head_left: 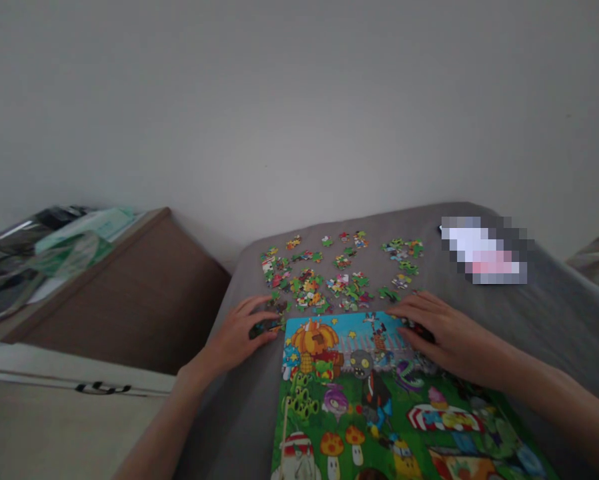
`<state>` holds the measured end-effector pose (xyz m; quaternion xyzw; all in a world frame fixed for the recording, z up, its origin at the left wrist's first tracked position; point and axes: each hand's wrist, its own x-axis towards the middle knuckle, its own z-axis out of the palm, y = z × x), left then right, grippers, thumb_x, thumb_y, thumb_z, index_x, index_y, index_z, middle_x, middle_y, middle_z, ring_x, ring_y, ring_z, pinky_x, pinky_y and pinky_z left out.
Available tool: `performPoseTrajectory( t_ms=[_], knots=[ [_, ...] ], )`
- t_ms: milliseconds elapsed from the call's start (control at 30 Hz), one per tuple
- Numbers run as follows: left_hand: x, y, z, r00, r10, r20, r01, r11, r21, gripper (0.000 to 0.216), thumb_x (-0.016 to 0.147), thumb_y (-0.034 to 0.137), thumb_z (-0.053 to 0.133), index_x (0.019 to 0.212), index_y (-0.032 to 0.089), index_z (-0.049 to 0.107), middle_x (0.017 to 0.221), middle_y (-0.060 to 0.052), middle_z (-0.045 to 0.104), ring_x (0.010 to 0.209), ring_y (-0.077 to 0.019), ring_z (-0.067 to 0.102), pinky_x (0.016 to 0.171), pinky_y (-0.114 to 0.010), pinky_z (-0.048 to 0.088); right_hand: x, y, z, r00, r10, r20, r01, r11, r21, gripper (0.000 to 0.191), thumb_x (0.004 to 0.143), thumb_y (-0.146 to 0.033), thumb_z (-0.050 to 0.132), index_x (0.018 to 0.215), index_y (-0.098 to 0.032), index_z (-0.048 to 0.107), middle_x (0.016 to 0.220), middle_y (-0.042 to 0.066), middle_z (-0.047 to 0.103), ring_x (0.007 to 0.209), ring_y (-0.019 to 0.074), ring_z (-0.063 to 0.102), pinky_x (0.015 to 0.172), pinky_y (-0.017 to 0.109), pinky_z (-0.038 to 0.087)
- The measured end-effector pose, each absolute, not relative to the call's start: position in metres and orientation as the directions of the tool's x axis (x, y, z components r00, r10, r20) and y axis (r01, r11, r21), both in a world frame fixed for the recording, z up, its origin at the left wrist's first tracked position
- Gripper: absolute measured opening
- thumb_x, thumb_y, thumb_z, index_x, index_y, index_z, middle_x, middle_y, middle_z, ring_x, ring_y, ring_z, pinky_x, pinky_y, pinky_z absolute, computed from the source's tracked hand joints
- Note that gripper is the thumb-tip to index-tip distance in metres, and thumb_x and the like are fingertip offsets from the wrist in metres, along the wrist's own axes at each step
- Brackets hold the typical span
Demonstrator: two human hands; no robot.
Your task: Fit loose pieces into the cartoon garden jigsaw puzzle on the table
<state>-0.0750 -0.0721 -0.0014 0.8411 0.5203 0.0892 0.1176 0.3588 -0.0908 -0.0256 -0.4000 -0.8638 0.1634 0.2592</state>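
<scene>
A colourful cartoon picture sheet (pixel 339 400) with plants and zombies lies flat in front of me on a grey cloth. Loose jigsaw pieces (pixel 307 287) are scattered beyond its top edge, some heaped together. My left hand (pixel 244 330) rests beside the sheet's top left corner, fingers bent and thumb apart, around a few dark puzzle pieces (pixel 267 327) on the cloth. At the top right corner, my right hand (pixel 432 333) is half curled with its fingertips at the sheet's edge. Something dark shows beneath that palm, partly hidden.
The grey cloth-covered surface (pixel 479 313) reaches to a plain wall (pixel 299 133). A phone-like object (pixel 482 250), blurred out, lies at the right. To the left stands a brown cabinet (pixel 144 287) with plastic bags (pixel 84 247) on top, and a white panel with a handle (pixel 102 388).
</scene>
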Motion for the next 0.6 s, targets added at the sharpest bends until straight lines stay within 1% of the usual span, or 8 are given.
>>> performPoseTrajectory(
  t_ms=[133, 233, 333, 400, 467, 533, 600],
  knots=[
    [-0.075, -0.069, -0.013, 0.448, 0.893, 0.04, 0.86, -0.443, 0.253, 0.043, 0.102, 0.062, 0.051, 0.118, 0.03, 0.074, 0.147, -0.009, 0.062, 0.14, -0.0323, 0.053, 0.12, -0.055, 0.041, 0.356, -0.09, -0.027, -0.549, 0.793, 0.263, 0.627, 0.599, -0.499, 0.03, 0.102, -0.028, 0.049, 0.122, -0.022, 0.07, 0.119, 0.012, 0.072, 0.115, 0.0294, 0.064, 0.105, 0.054, 0.052],
    [-0.074, -0.061, -0.012, 0.474, 0.88, 0.045, 0.856, -0.471, 0.214, 0.037, 0.103, 0.057, 0.053, 0.115, 0.028, 0.073, 0.146, -0.009, 0.063, 0.14, -0.032, 0.052, 0.119, -0.056, 0.04, 0.353, -0.092, -0.027, -0.556, 0.804, 0.211, 0.637, 0.575, -0.513, 0.033, 0.103, -0.03, 0.048, 0.126, -0.02, 0.069, 0.121, 0.014, 0.07, 0.118, 0.0301, 0.063, 0.112, 0.06, 0.045],
    [-0.068, -0.048, -0.003, 0.506, 0.862, 0.035, 0.846, -0.505, 0.17, 0.029, 0.103, 0.047, 0.057, 0.116, 0.027, 0.073, 0.144, -0.009, 0.064, 0.138, -0.0314, 0.054, 0.117, -0.057, 0.043, 0.35, -0.093, -0.029, -0.566, 0.807, 0.17, 0.643, 0.561, -0.521, 0.032, 0.104, -0.032, 0.048, 0.124, -0.02, 0.07, 0.121, 0.014, 0.068, 0.12, 0.0302, 0.063, 0.116, 0.063, 0.038],
    [-0.058, -0.039, 0.006, 0.526, 0.85, 0.033, 0.839, -0.525, 0.144, 0.025, 0.102, 0.042, 0.06, 0.118, 0.026, 0.072, 0.142, -0.009, 0.065, 0.137, -0.0323, 0.054, 0.115, -0.058, 0.044, 0.349, -0.093, -0.029, -0.577, 0.802, 0.154, 0.639, 0.561, -0.527, 0.032, 0.104, -0.032, 0.047, 0.121, -0.021, 0.071, 0.121, 0.014, 0.067, 0.121, 0.03, 0.063, 0.116, 0.063, 0.038],
    [-0.042, -0.029, 0.015, 0.543, 0.838, 0.047, 0.829, -0.545, 0.124, 0.026, 0.103, 0.039, 0.06, 0.123, 0.025, 0.07, 0.143, -0.009, 0.064, 0.139, -0.0322, 0.053, 0.115, -0.059, 0.043, 0.349, -0.093, -0.029, -0.584, 0.798, 0.148, 0.633, 0.562, -0.533, 0.032, 0.104, -0.031, 0.047, 0.122, -0.021, 0.071, 0.12, 0.014, 0.067, 0.121, 0.0299, 0.063, 0.115, 0.061, 0.039],
    [-0.023, -0.023, 0.019, 0.564, 0.823, 0.072, 0.815, -0.568, 0.114, 0.03, 0.105, 0.036, 0.056, 0.131, 0.025, 0.066, 0.145, -0.009, 0.063, 0.14, -0.0292, 0.051, 0.119, -0.056, 0.04, 0.35, -0.092, -0.028, -0.583, 0.799, 0.147, 0.631, 0.559, -0.538, 0.032, 0.104, -0.032, 0.047, 0.124, -0.022, 0.071, 0.119, 0.013, 0.068, 0.119, 0.0296, 0.063, 0.114, 0.06, 0.04],
    [-0.005, -0.019, 0.018, 0.593, 0.801, 0.084, 0.793, -0.599, 0.11, 0.034, 0.108, 0.033, 0.051, 0.139, 0.027, 0.062, 0.148, -0.007, 0.06, 0.142, -0.0264, 0.049, 0.122, -0.053, 0.038, 0.353, -0.091, -0.027, -0.577, 0.804, 0.143, 0.635, 0.552, -0.541, 0.032, 0.105, -0.033, 0.047, 0.123, -0.022, 0.07, 0.118, 0.012, 0.068, 0.117, 0.0293, 0.063, 0.112, 0.059, 0.042]
  ],
)
